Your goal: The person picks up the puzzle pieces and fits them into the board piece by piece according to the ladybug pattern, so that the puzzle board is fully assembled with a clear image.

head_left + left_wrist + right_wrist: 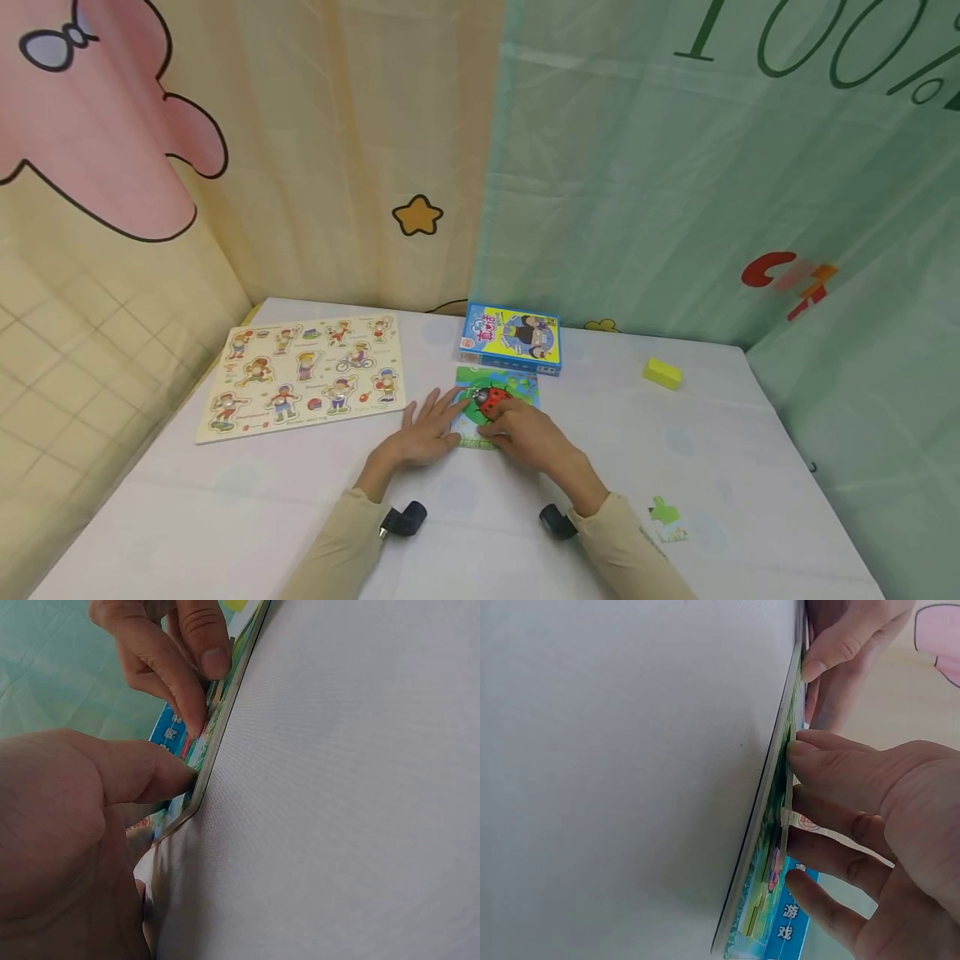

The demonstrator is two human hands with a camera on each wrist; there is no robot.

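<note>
A small jigsaw board (468,437) with a green and blue picture lies flat on the table. A red ladybug picture (491,401) shows at its middle, partly covered by fingers. My left hand (423,435) rests at the board's left side, fingers extended, its thumb (161,774) touching the near rim. Over the board's right part, my right hand (527,435) pinches a thin puzzle piece (788,796) between thumb and fingers. That piece stands slightly tilted off the board; the hand hides most of its face. A loose green-and-white puzzle piece (666,518) lies to the right.
Behind the board sits a blue and yellow card-game box (512,337). A wooden peg puzzle (303,375) with sports figures lies at left. There is a yellow block (662,373) toward the back right. Printed curtains (615,183) hang behind the table.
</note>
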